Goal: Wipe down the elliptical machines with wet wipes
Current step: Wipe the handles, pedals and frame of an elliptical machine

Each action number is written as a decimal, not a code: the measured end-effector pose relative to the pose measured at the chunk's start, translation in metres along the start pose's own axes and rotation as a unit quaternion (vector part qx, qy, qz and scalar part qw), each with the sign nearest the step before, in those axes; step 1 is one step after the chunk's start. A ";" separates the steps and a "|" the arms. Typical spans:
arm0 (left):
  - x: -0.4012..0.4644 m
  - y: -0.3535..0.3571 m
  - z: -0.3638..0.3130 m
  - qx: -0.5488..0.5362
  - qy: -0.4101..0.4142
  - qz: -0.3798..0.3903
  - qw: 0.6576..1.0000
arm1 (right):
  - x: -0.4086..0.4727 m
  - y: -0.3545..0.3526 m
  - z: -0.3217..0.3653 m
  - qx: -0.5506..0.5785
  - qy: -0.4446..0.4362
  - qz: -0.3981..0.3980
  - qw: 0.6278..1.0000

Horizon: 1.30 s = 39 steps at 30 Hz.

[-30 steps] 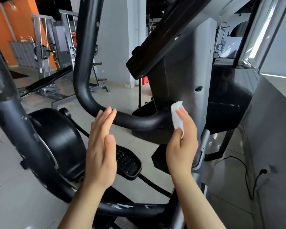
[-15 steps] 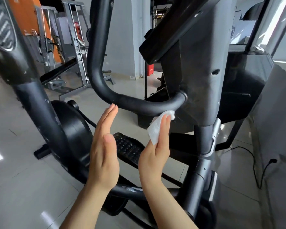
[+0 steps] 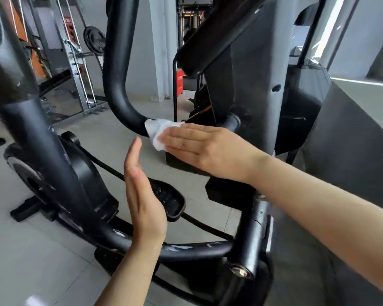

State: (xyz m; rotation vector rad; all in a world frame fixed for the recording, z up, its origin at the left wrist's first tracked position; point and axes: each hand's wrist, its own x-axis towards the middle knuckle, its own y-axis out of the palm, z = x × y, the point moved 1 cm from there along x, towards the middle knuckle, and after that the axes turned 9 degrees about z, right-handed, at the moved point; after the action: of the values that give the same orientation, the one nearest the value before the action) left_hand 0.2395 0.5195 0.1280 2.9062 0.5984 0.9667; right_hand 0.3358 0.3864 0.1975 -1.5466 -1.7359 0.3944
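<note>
Right now the wet wipe lies flat against the curved black handlebar of the elliptical, just at the bend where the tube turns toward the grey console column. My right hand presses it there with straight, flat fingers laid along the tube rather than curled round it, which I judge lets the wipe cover a broad strip of the bar. Part of the wipe sticks out past my fingertips, bunched against the tube.

My left hand hangs in the air below the bar, fingers straight and together, edge-on, holding nothing and touching nothing; it seems kept ready to steady the machine. Behind it sits the ribbed pedal, and farther left the dark flywheel housing. The lower frame tube shows scuffs and pale smears, so it probably needs wiping too.
</note>
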 end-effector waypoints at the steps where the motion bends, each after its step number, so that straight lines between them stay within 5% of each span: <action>1: 0.001 0.000 0.001 -0.003 -0.003 -0.002 1.000 | -0.011 -0.002 -0.009 -0.015 -0.028 0.025 0.999; 8: 0.008 0.018 0.003 -0.013 -0.025 0.002 1.000 | -0.062 -0.022 -0.045 -0.061 -0.123 0.116 0.984; 15: 0.009 0.017 0.003 -0.017 -0.015 -0.024 0.999 | -0.101 -0.035 -0.063 -0.098 -0.106 0.218 0.965; 21: 0.009 0.017 0.004 0.039 -0.009 -0.083 0.996 | -0.044 -0.061 -0.049 0.012 -0.044 0.013 0.999; 24: 0.005 0.019 0.001 0.074 -0.002 -0.092 0.993 | 0.026 -0.048 -0.041 0.069 -0.027 -0.013 0.997; 31: 0.006 0.005 -0.008 0.105 0.022 -0.120 0.987 | 0.099 -0.027 -0.024 0.089 -0.088 0.177 0.976; 35: 0.002 0.007 -0.004 0.148 0.044 -0.110 0.982 | 0.038 -0.016 -0.035 0.109 -0.142 0.172 0.969; 39: 0.000 0.019 0.001 0.137 0.029 -0.076 0.987 | -0.025 -0.037 -0.044 0.173 -0.102 0.185 0.962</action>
State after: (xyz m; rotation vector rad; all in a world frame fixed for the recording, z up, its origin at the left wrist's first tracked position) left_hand 0.2467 0.5025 0.1296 3.0118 1.0178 1.0274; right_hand 0.3401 0.3439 0.2431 -1.6062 -1.4197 1.0218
